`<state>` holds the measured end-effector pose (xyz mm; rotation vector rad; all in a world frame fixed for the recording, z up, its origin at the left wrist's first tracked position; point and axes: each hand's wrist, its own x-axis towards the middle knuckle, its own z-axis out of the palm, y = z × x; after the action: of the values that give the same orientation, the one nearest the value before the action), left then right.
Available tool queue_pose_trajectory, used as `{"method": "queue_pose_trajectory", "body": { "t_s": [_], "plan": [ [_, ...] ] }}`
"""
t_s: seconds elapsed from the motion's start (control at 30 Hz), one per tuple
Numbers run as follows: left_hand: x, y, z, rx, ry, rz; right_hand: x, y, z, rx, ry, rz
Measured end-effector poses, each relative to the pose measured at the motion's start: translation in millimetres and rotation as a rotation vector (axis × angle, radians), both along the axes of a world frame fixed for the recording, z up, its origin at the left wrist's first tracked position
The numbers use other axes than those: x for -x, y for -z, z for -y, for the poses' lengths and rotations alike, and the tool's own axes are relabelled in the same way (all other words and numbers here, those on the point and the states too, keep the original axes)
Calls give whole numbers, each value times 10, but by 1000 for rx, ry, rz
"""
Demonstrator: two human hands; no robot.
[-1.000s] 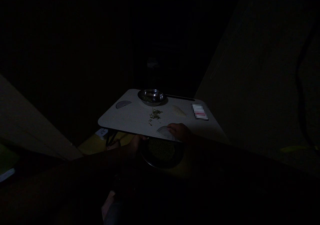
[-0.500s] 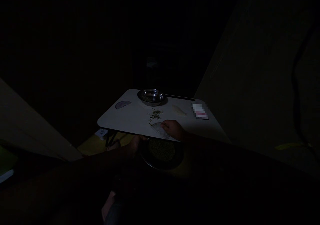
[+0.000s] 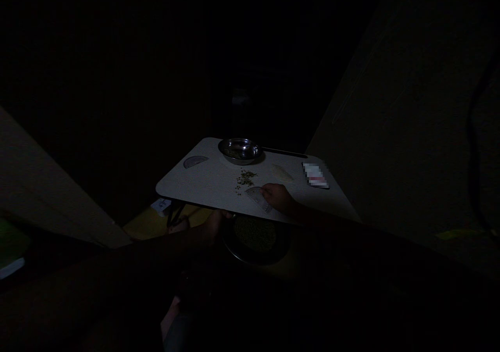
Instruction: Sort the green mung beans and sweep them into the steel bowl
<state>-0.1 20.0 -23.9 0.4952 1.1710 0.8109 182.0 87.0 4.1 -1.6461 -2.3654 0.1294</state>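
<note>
Nearest to me, on my side of the scattered green pile (image 3: 247,177), there's the dark round dish (image 3: 255,236), tucked under the near lip of the bench (image 3: 187,187) with a bed of green grains (image 3: 254,232) in it. My left grip (image 3: 214,223) sits just beside that dish, nearer me than the pile and left of it, right at the bench edge; too dark here, and I can't tell whether those fingers are closed on the rim or just resting.

Now the action: my right grip (image 3: 276,198), nearer me than the pile and right of it, pinches a clear protractor (image 3: 258,198) by its right-hand end, fingers narrowed on the plastic. And it's moved! A second ago the protractor was back over the bench edge; now it's come forward, its far side just short of the loose grains. For the work in hand, I judge that brings the edge close enough to act on the pile, though it doesn't clearly touch yet.

Further along, right of the pile, lies a pale heap (image 3: 282,173), and well right of that a blurred-out flat object (image 3: 315,175). Out left and a little beyond, a second protractor (image 3: 195,162) lies untouched. Farthest, straight behind the pile, the shiny steel bowl (image 3: 250,156) stands upright, a few grains inside.
</note>
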Motion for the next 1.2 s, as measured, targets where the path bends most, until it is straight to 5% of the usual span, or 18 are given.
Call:
{"method": "queue_pose_trajectory", "body": {
  "t_s": [0.77,1.2],
  "plan": [
    [88,-60,31,-6,-47,-5,32,-48,-169,19,-216,67],
    [49,-75,26,11,-56,-28,78,18,46,77,-382,-42]
  ]
}}
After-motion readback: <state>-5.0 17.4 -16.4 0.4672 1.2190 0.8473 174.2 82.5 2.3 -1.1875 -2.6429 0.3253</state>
